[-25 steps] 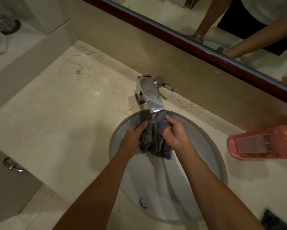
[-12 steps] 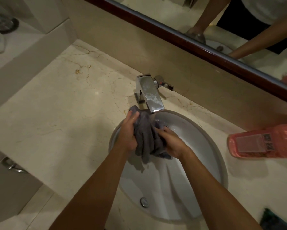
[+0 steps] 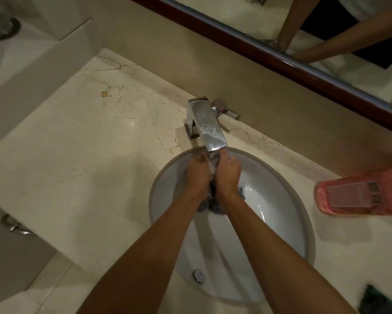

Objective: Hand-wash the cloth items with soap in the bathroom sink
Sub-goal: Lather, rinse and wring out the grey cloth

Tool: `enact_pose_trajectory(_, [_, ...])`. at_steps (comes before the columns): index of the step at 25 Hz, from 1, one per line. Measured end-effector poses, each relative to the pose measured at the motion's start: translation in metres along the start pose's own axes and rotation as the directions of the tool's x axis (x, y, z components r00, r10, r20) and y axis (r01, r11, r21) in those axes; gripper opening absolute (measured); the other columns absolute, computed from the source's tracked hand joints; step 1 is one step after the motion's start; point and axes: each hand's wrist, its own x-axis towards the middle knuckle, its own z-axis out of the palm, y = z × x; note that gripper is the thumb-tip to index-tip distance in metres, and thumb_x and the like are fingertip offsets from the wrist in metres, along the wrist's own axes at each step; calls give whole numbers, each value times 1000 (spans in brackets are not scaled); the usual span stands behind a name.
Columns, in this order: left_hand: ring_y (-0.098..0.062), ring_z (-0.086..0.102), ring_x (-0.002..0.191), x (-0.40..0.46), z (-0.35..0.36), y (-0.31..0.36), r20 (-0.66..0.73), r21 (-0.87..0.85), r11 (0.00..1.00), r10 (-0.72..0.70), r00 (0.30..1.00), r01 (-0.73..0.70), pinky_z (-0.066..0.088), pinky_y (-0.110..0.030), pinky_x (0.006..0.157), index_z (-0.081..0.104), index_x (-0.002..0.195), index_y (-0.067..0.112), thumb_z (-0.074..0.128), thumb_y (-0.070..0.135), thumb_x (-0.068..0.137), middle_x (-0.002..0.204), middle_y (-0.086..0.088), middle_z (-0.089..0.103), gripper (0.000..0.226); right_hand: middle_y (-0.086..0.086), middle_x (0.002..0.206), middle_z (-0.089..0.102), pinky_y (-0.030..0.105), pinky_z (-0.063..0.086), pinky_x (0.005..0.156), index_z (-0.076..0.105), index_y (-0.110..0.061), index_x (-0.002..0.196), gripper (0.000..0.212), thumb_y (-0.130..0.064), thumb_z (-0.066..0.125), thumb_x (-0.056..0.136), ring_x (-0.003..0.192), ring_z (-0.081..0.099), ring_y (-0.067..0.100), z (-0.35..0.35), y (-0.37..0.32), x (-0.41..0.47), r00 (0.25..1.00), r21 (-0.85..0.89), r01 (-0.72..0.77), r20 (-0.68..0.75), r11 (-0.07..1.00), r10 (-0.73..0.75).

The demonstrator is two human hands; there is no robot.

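A wet grey cloth (image 3: pixel 213 203) is bunched between both my hands just under the chrome faucet spout (image 3: pixel 209 128), over the white oval sink (image 3: pixel 281 200). My left hand (image 3: pixel 197 175) and my right hand (image 3: pixel 229 175) are pressed close together, fingers curled round the cloth. Only the cloth's lower folds show, hanging below my wrists into the basin; the rest is hidden by my hands. Foam shows on my right fingers. A pink soap bottle (image 3: pixel 360 192) lies on its side on the counter right of the sink.
The marble counter (image 3: pixel 81 166) stretches left of the sink. A mirror (image 3: pixel 326 30) with a dark frame runs along the back wall. The sink overflow fitting (image 3: pixel 199 275) sits at the basin's near side. A dark green item (image 3: pixel 381 300) lies at the bottom right corner.
My hands have come together and moved up under the spout, squeezing the cloth into a tight bunch. Earlier it hung spread between separated hands.
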Motion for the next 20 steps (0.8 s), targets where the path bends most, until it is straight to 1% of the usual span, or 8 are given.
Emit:
enact_pose_trajectory(2, [-21, 71, 82, -2, 0, -7, -3, 81, 995, 57, 998, -56, 54, -27, 64, 70, 104, 2, 43, 15, 105, 91, -11, 74, 30, 2, 65, 61, 37, 44, 65, 61, -19, 66, 38, -24, 52, 103, 67, 58, 20, -1, 2, 8, 1000, -75, 16, -12, 997, -17])
enact_pose_trajectory(3, [-17, 69, 77, -1, -4, -8, 7, 113, 990, 88, 996, -88, 52, -25, 62, 69, 102, -1, 43, 14, 105, 86, -9, 72, 30, 5, 67, 62, 37, 46, 64, 62, -16, 68, 37, -25, 52, 103, 67, 59, 21, 0, 5, 3, 1000, -92, 12, -5, 996, -13])
enact_pose_trajectory(6, [-21, 59, 67, 9, -13, -15, 19, 97, 988, 121, 992, -122, 48, -33, 63, 62, 92, -9, 44, 14, 103, 76, -12, 64, 32, 8, 72, 68, 39, 52, 68, 66, -13, 73, 36, -24, 50, 103, 71, 67, 22, 3, 21, -22, 999, -118, 10, 44, 993, -5])
enact_pose_trajectory(9, [-13, 64, 67, -5, -6, -21, 25, 86, 992, 94, 995, -96, 50, -24, 59, 65, 91, -1, 44, 10, 105, 75, -9, 65, 27, 11, 74, 71, 44, 56, 72, 70, -9, 77, 34, -26, 54, 101, 75, 70, 28, -1, 20, -5, 999, -101, -43, 15, 994, 45])
enact_pose_trajectory(12, [-2, 58, 55, -4, -6, -14, 45, 106, 982, 150, 988, -154, 46, -17, 51, 61, 78, 7, 43, 9, 105, 65, -2, 61, 33, 10, 72, 70, 38, 56, 66, 68, -5, 78, 37, -29, 53, 102, 69, 69, 22, 2, 16, -9, 996, -83, -86, 28, 993, 88])
enact_pose_trajectory(15, [-4, 56, 56, 4, -13, -7, 34, 85, 977, 191, 981, -193, 46, -17, 52, 58, 81, 9, 42, 9, 105, 66, -1, 58, 29, 8, 71, 71, 38, 54, 67, 69, -11, 74, 36, -26, 52, 102, 70, 69, 20, 5, 17, -22, 997, -88, -44, 60, 995, 49])
enact_pose_trajectory(18, [-4, 58, 63, -6, -3, -18, 31, 117, 985, 127, 991, -130, 47, -20, 59, 60, 84, 18, 41, 18, 108, 74, 4, 61, 30, 9, 68, 67, 39, 50, 64, 67, -10, 72, 38, -25, 50, 102, 65, 63, 19, 2, 10, -1, 997, -63, -76, 19, 995, 77])
enact_pose_trajectory(20, [-4, 59, 58, 2, -7, -19, 2, 78, 984, 161, 987, -161, 46, -21, 56, 62, 80, 15, 41, 18, 108, 65, 6, 62, 35, 9, 70, 69, 41, 53, 69, 66, -13, 70, 42, -28, 46, 105, 68, 65, 21, 4, 13, -10, 999, -109, -27, 25, 994, 30])
